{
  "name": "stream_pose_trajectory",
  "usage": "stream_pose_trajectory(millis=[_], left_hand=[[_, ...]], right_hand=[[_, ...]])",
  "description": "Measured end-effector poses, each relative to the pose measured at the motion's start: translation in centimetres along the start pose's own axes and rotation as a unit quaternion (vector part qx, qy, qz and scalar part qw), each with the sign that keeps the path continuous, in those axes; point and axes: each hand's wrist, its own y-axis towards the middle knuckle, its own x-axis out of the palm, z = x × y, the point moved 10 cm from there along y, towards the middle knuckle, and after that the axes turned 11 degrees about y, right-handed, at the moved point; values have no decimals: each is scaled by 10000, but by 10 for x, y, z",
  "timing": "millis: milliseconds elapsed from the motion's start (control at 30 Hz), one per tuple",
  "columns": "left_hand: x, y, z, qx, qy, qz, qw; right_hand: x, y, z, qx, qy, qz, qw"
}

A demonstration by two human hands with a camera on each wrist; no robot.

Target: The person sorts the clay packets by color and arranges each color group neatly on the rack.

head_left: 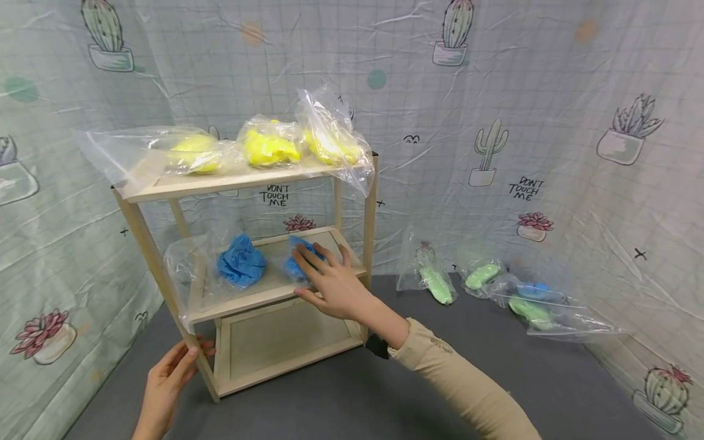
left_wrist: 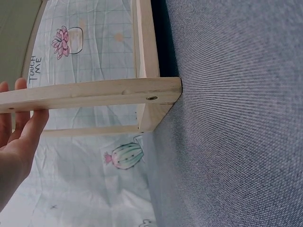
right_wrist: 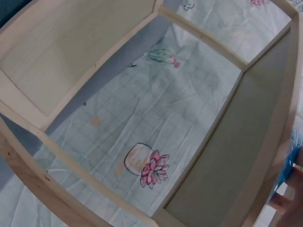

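Note:
A small wooden shelf rack (head_left: 247,308) stands on the dark surface. My left hand (head_left: 167,382) grips its front left post (left_wrist: 90,94) between thumb and fingers, low down. On the middle shelf, my right hand (head_left: 343,287) lies with fingers spread over a clear bag with blue crumpled material (head_left: 293,267), partly hidden beneath the fingers. Left of it on the same shelf sits another blue crumpled bundle (head_left: 241,261) in a clear bag. Only the right hand's fingertips show at the right wrist view's edge, against blue material (right_wrist: 289,165).
Clear bags with yellow contents (head_left: 271,146) line the top shelf, some overhanging its ends. Bags with green pieces (head_left: 437,284) lie right of the rack, one also with a blue piece (head_left: 533,289). A cactus-print curtain (head_left: 495,73) surrounds the grey surface (head_left: 440,366).

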Motion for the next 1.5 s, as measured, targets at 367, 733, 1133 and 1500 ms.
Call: stream_pose_trajectory(millis=[367,733,1133,1500], left_hand=[[0,0,-2,12,-11,-103,9999],[4,-9,24,61,62,-62,9999],[4,-3,12,412,-211,-313,9984],[0,-2,-3,-98,202,-12,9997]], right_hand=[[16,21,4,-35,461,-836,9954],[24,31,6,46,627,-1028,9927],[23,26,6,28,619,-830,9946],[10,6,8,-279,970,-470,9938]])
